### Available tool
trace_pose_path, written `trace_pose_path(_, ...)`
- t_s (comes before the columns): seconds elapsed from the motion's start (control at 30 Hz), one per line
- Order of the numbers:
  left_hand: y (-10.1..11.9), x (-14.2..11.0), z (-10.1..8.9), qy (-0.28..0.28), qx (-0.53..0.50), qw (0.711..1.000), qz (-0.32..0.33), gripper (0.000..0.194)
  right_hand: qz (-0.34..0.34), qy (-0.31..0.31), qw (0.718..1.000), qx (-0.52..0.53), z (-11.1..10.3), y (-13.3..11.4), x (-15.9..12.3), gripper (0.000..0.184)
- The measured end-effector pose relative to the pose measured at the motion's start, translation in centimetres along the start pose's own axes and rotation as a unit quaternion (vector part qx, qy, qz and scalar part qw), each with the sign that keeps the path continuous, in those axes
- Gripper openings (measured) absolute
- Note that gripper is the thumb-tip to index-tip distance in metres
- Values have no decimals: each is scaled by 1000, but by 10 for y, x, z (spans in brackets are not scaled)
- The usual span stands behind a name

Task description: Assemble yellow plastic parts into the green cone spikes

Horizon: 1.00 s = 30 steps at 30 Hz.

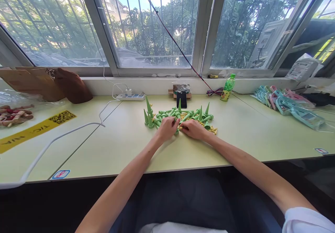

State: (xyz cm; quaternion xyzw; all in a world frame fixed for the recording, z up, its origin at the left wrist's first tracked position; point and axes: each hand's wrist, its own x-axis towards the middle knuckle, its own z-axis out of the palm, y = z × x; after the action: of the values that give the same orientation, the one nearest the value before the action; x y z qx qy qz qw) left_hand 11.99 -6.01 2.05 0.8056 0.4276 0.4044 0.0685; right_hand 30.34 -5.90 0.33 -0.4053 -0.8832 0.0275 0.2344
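A pile of green plastic cones (192, 114) with flared bases lies on the table in front of me, mixed with small yellow pieces (213, 130). Several cones stand upright, among them a tall cone (148, 105) at the pile's left end. My left hand (167, 128) is closed at the near side of the pile, around a green cone that mostly hides behind the fingers. Close beside it, my right hand (194, 129) pinches a small yellow piece (180, 127) between thumb and fingers. The fingertips of both hands nearly meet.
Behind the pile lies a black phone (181, 99) against a small cardboard box. A green bottle (227, 88) stands to the right, with bagged pastel handheld items (293, 104) beyond it. A power strip (131, 96) and white cable (65, 135) are at left.
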Motion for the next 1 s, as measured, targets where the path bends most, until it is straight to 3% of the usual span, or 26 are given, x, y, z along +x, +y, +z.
trace_pose_path(0.1, 0, 1, -1, 22, -5, 1000, 9, 43, -2, 15, 999, 35, 0, -1, -1, 9)
trace_pose_path(0.23, 1, 1, -2, 42, -16, 999, 9, 44, -4, 30, 997, 68, 0, 1, -1, 17)
trace_pose_path(0.63, 5, 1, -4, 57, -66, 994, -65, 45, -6, 65, 993, 102, 1, 10, -1, 14)
trace_pose_path(0.77, 8, 0, -5, 59, -87, 990, -95, 46, -10, 105, 985, 139, 1, 13, 0, 10)
trace_pose_path(1.0, 2, 0, 1, 43, -51, 996, -53, 49, 26, 172, 964, 201, -3, 11, 2, 14)
